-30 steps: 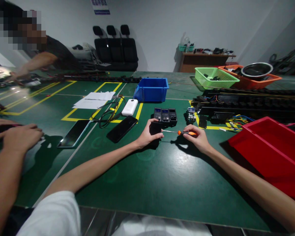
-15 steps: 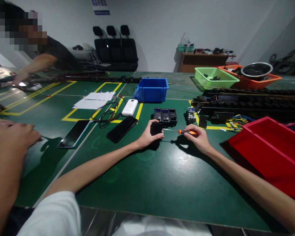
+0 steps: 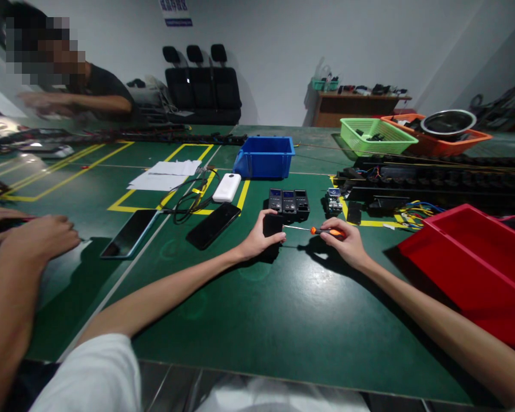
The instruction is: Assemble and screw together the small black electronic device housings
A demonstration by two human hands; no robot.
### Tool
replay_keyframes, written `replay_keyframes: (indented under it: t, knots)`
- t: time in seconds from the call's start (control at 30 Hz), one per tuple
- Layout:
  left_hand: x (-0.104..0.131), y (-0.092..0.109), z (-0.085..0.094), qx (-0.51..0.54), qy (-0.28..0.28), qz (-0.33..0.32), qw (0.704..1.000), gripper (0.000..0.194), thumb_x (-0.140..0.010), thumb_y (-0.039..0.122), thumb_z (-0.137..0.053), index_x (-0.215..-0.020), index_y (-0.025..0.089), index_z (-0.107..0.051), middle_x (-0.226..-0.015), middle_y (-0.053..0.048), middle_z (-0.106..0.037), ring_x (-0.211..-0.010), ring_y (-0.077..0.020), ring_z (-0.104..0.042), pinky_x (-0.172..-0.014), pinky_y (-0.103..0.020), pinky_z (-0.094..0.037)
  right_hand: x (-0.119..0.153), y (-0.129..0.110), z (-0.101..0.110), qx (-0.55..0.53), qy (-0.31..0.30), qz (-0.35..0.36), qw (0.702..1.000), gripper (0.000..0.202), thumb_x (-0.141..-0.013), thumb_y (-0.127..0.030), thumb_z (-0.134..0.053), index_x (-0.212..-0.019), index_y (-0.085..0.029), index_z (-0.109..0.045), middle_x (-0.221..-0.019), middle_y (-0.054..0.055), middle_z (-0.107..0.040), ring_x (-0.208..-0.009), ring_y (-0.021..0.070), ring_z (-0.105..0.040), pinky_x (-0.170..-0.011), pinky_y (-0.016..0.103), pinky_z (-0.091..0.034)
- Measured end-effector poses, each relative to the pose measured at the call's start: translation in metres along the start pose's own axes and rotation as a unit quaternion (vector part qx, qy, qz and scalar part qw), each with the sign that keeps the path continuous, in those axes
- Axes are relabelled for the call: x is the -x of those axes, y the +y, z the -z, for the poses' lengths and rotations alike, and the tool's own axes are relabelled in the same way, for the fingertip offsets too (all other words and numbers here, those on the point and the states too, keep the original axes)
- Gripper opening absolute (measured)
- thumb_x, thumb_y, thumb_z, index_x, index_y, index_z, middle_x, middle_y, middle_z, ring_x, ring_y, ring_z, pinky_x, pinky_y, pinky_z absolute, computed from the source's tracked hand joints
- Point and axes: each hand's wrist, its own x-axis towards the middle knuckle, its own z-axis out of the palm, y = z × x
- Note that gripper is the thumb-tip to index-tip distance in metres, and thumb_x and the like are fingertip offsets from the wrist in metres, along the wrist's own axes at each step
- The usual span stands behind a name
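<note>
My left hand [image 3: 258, 237] grips a small black box-shaped device [image 3: 273, 225], thumb on its near side and fingers over its top. An orange and black screwdriver [image 3: 335, 233] is held in my right hand [image 3: 347, 240], its thin shaft pointing left. The tip meets the right side of the black device; whether it sits in a screw is too small to see. Just behind stand several similar black modules [image 3: 288, 201] in a row. A small device with a shiny top [image 3: 333, 200] lies to their right.
A blue bin [image 3: 266, 157] stands behind the modules, a red bin [image 3: 467, 269] at right. Two phones [image 3: 213, 226] and a white power bank [image 3: 227, 187] lie left. Green [image 3: 377, 136] and orange baskets stand far right. A co-worker's hands [image 3: 34, 237] are at left; another person [image 3: 98, 94] stands across.
My hands, the device and the screwdriver have barely moved. The person across has raised an arm from the table. The neighbour's hands at left have shifted slightly.
</note>
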Motion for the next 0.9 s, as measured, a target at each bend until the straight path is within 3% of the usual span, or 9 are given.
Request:
replay_keyframes:
  t: [0.23,0.5,0.57,0.73,0.9]
  knots:
    - [0.0027,0.0002,0.0001,-0.005,-0.004,0.027,1.000,0.065,-0.078,0.037,-0.073,-0.127,0.024,-0.032,-0.089,-0.002,-0.063,-0.074,-0.0173,-0.071,-0.071,-0.034,-0.057,0.0006,0.0055,-0.0006,-0.075,0.031,-0.094,0.992,0.033,-0.072,-0.041,-0.079,-0.095,-0.021,-0.067,-0.086,0.002,-0.065,-0.061,0.0121,-0.057,-0.053,0.025,-0.051]
    - [0.0011,-0.0007,0.0012,-0.004,-0.002,0.039,0.999,0.056,-0.082,0.040,-0.069,-0.121,0.020,-0.034,-0.083,-0.004,-0.068,-0.077,-0.0168,-0.070,-0.074,-0.034,-0.055,0.0002,0.0046,-0.0016,-0.053,-0.035,-0.124,0.990,0.029,-0.081,-0.046,-0.068,-0.094,-0.019,-0.066,-0.065,-0.002,-0.057,-0.050,0.0099,-0.050,-0.042,0.021,-0.039]
    - [0.0009,-0.0013,0.0014,-0.009,-0.004,0.035,0.999,0.055,-0.082,0.041,-0.069,-0.120,0.020,-0.034,-0.085,-0.005,-0.069,-0.078,-0.0168,-0.070,-0.074,-0.033,-0.055,0.0003,0.0063,-0.0013,-0.037,-0.039,-0.123,0.991,0.029,-0.083,-0.046,-0.067,-0.091,-0.019,-0.067,-0.061,-0.003,-0.055,-0.051,0.0102,-0.050,-0.043,0.021,-0.038]
    - [0.0010,-0.0029,0.0021,-0.014,0.004,0.033,0.999,0.056,-0.081,0.041,-0.069,-0.121,0.020,-0.035,-0.088,-0.006,-0.069,-0.079,-0.0171,-0.069,-0.073,-0.033,-0.054,0.0001,0.0062,-0.0006,0.015,-0.027,-0.054,0.998,0.028,-0.080,-0.044,-0.071,-0.089,-0.018,-0.069,-0.079,0.003,-0.067,-0.062,0.0136,-0.058,-0.055,0.026,-0.047]
    - [0.0011,-0.0012,0.0015,-0.017,0.004,0.019,1.000,0.059,-0.082,0.040,-0.069,-0.125,0.020,-0.034,-0.086,-0.005,-0.068,-0.078,-0.0171,-0.069,-0.074,-0.032,-0.054,0.0006,0.0034,-0.0013,0.023,-0.004,-0.032,0.999,0.026,-0.079,-0.043,-0.073,-0.089,-0.019,-0.069,-0.084,0.005,-0.070,-0.072,0.0171,-0.063,-0.063,0.029,-0.051]
